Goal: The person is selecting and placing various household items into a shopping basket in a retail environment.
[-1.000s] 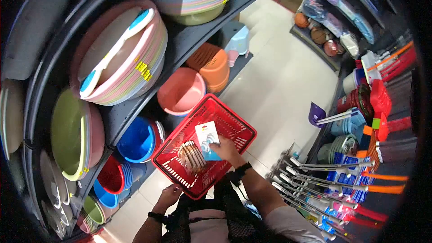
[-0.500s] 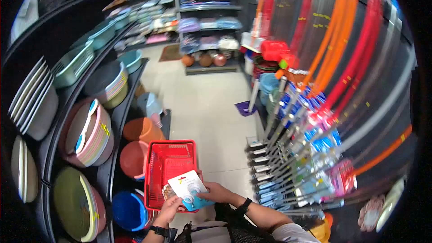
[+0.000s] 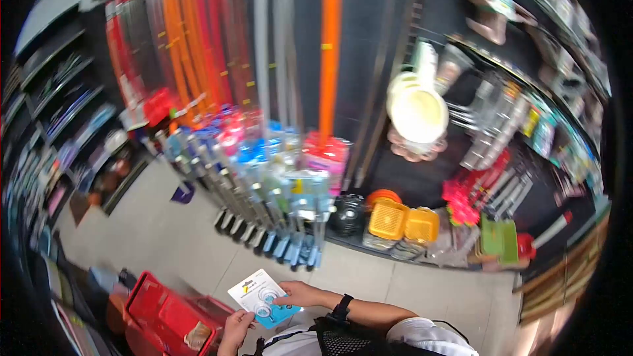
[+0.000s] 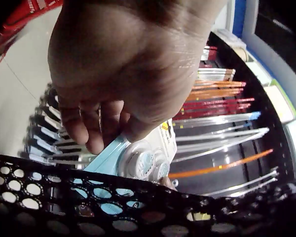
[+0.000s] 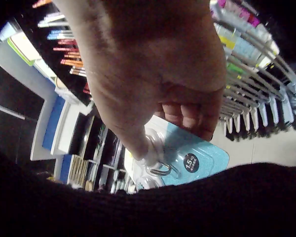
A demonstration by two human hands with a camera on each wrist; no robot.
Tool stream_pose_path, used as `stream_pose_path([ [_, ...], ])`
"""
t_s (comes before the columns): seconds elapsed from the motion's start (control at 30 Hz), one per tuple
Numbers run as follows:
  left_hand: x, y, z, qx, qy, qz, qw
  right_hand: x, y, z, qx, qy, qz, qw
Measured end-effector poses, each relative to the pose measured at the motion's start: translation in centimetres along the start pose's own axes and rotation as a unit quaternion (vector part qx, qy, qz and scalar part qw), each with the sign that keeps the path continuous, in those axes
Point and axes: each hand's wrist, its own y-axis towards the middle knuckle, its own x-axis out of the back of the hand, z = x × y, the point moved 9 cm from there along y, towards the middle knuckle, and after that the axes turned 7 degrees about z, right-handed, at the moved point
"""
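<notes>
Hook card between two hands. The hook card (image 3: 277, 313) is held in the air before the person's torso; no surface carries it, so its own edges serve for reference. Its long axis slants: the white end, with its hang hole (image 3: 248, 283), points forward and left, while the pale-blue end points back toward the body and right. The left hand (image 3: 236, 327) takes the left long edge, near the corner closest to the body, thumb and fingers pinching the card there. The right hand (image 3: 298, 293) reaches across the opposite long edge; its grip also pinches the card, the thumb lying over one of two round discs (image 3: 267, 294), the fingers folded behind. A metal hook (image 5: 160, 172) and a round black label (image 5: 190, 163) show beside that thumb in the right wrist view.

The governing relation is opposition: the card lies between the two grips — right of the left hand, left of the right hand — and neither is plainly nearer. By judgement, any turn of the card depends on this: should one grip loosen, the other must bear the card from a single long edge.

The red basket (image 3: 153, 290) lies left of the card, with the left hand on that side; inside, a blurred packet (image 3: 196, 335) rests toward the edge nearest this hand. Whether the basket stands on the floor (image 3: 455, 296) cannot be told.
</notes>
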Motion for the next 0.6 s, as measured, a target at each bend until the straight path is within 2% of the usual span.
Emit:
stream_pose_path([
  [0.13,-12.2,3.1,-4.1,-0.006,0.028,0.097,0.995,7.3,-12.1,-1.3,-0.033,0.026,-0.084,0.996],
  [0.2,-20.1,2.5,-7.8,0.001,0.129,0.115,0.985,10.9,-18.1,-4.1,-0.011,0.052,-0.127,0.990],
  [0.27,-27.5,3.7,-8.1,-0.017,0.149,0.159,0.976,14.2,-24.7,-6.1,0.011,0.074,-0.167,0.983],
  [0.33,-35.3,4.5,-8.5,-0.037,0.162,0.198,0.966,17.6,-32.4,-6.5,-0.015,0.048,-0.211,0.976],
  [0.4,-42.8,5.0,-8.7,-0.039,0.193,0.234,0.952,21.0,-38.9,-9.1,-0.008,0.058,-0.257,0.965],
  [0.43,-45.2,8.0,-4.5,0.010,0.087,0.227,0.970,22.3,-41.9,-10.6,-0.004,0.063,-0.286,0.956],
  [0.6,-59.6,9.6,-4.3,0.008,0.153,0.329,0.932,25.3,-56.2,-14.8,0.013,0.109,-0.379,0.919],
])
